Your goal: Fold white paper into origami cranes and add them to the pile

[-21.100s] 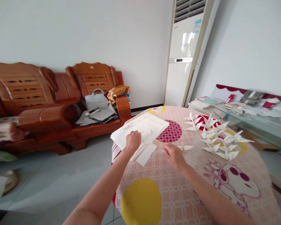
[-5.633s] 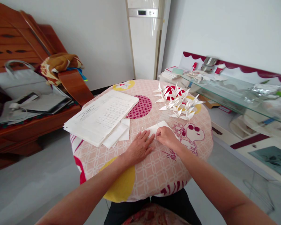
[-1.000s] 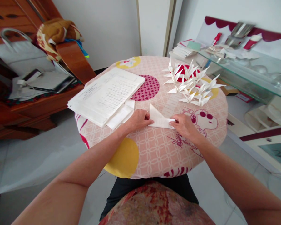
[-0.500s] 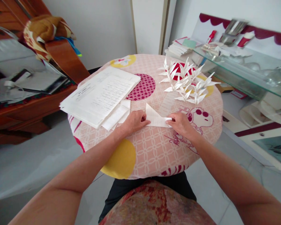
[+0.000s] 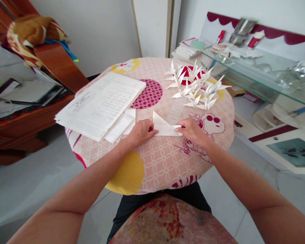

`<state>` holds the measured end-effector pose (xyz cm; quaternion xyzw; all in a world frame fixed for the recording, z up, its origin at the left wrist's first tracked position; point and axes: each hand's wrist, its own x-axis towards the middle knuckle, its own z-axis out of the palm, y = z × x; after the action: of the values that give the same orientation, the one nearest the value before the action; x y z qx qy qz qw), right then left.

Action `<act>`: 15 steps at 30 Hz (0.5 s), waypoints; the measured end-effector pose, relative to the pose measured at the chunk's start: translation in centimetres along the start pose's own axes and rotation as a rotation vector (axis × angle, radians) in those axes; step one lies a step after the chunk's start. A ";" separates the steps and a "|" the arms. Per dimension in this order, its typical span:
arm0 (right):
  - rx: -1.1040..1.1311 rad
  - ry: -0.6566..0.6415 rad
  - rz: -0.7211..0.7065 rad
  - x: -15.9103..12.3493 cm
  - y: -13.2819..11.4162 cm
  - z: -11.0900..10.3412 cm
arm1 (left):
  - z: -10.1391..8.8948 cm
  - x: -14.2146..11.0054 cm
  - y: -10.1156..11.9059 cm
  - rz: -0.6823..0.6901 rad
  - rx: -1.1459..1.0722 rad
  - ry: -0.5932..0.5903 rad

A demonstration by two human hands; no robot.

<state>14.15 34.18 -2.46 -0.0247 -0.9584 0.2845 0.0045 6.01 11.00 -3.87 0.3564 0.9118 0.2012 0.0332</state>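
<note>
Overall, the largest item is the round table, under a pink patterned cloth with yellow and red patches. At left, apart from it, stands a wooden seat. At far right is a glass shelf. A brown and cream cloth bundle lies over the seat's arm.

A stack of printed papers occupies the left part of the table, its edges slightly uneven. At far right on the cloth, a group of white paper cranes sits closely packed, wings overlapping; exact count not determinable. Plain paper pieces lie overlapping at the stack's near right edge.

The left hand is at the left end of a folded sheet, fingers closed on it. The right hand grips the opposite end between thumb and fingers. The sheet lies low over the near middle of the table, between the hands, a triangular flap pointing to the far side.

Smallest noted: a red and white cup and a red bottle, both at the shelf.
</note>
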 end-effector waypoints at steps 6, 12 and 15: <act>-0.008 -0.013 0.013 0.2 -0.1 0.0 | 0.0 0.2 0.0 -0.003 0.005 -0.010; -0.026 -0.028 0.005 0.3 -0.1 0.0 | 0.1 0.0 -0.1 -0.006 -0.010 0.001; -0.038 -0.034 0.016 0.2 -0.1 -0.1 | 0.1 -0.1 -0.1 -0.007 -0.015 0.001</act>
<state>13.92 34.11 -2.34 -0.0274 -0.9633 0.2665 -0.0144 6.07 10.92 -4.03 0.3526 0.9116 0.2081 0.0359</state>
